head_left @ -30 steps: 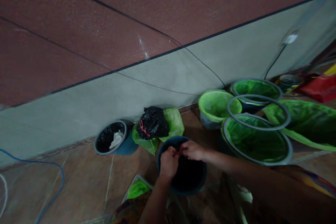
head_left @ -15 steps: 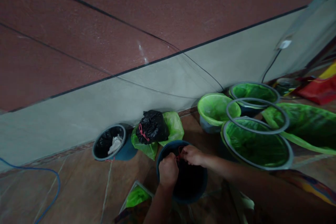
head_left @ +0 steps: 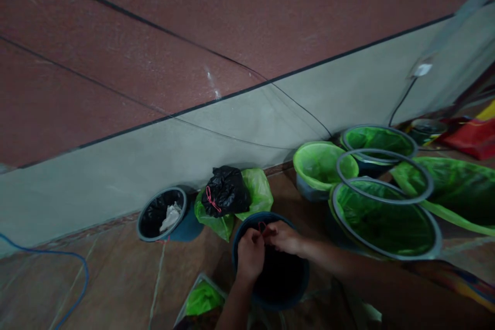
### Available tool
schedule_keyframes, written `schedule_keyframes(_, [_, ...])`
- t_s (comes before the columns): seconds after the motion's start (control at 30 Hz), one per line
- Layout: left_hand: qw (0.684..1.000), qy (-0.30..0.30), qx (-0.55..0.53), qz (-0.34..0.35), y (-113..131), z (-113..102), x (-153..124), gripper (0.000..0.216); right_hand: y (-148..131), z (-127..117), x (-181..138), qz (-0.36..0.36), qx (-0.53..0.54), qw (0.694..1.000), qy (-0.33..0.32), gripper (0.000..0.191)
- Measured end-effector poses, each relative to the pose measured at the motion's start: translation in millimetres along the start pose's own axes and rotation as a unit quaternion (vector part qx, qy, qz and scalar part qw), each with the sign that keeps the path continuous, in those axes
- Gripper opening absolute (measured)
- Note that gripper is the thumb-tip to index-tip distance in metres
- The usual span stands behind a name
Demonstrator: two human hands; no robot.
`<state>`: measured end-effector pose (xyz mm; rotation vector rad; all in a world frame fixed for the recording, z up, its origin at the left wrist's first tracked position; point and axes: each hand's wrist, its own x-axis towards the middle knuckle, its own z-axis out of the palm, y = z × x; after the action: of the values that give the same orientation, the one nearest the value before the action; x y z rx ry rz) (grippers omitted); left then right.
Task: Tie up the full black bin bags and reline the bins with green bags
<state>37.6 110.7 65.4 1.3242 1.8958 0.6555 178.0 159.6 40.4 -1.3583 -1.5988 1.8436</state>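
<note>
Both hands meet over the dark blue bin, whose inside is too dark to make out. My left hand is closed, its fingers pinching the red drawstring. Close against it, my right hand also grips that string, which rises in a small loop between the fingers. Just beyond the bin, a tied black garbage bag with a red string sits on a light green plastic bag.
Left stands a blue bin lined in black with white waste inside. On the right, several green-lined bins crowd together, a loose grey rim ring over them. A small tray holds green plastic. A blue hose crosses the floor.
My right hand has come in toward the left, so the hands now almost touch. The red string now shows as a loop above the fingers. The view has shifted slightly.
</note>
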Motion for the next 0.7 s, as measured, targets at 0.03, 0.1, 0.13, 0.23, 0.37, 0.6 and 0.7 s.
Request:
schedule_keyframes(0.03, [0.999, -0.01, -0.034, -0.01, -2.0, 1.0, 0.9, 0.015, -1.2, -0.2, -0.4, -0.004, -0.002, 1.0, 0.014, 0.007])
schedule_keyframes(0.1, [0.995, -0.036, -0.093, -0.024, -5.8, 2.3, 2.2, 0.011, -5.6, -1.1, -2.3, -0.011, 0.009, 1.0, 0.027, 0.01])
schedule_keyframes(0.13, [0.992, -0.046, -0.113, -0.025, -7.5, 2.5, 2.6, 0.01, -8.3, -1.7, -3.7, -0.012, 0.019, 0.999, 0.026, 0.011])
schedule_keyframes(0.23, [0.99, -0.054, -0.128, -0.006, -11.0, 3.1, 4.1, 0.017, -17.1, -3.5, -8.5, 0.01, 0.031, 0.999, 0.023, 0.014])
schedule_keyframes(0.37, [0.99, -0.037, -0.137, 0.003, -12.2, 6.8, 5.5, 0.008, -26.8, -5.1, -13.4, 0.005, 0.031, 0.999, 0.036, 0.018])
schedule_keyframes(0.6, [0.982, -0.045, -0.17, -0.069, -11.0, 11.7, 3.4, 0.007, -41.0, -7.6, -11.8, -0.049, 0.123, 0.988, 0.08, 0.016])
schedule_keyframes(0.7, [0.979, -0.043, -0.172, -0.096, -12.0, 11.6, 2.5, 0.005, -52.1, -20.2, -8.4, 0.013, 0.257, 0.957, 0.134, 0.012])
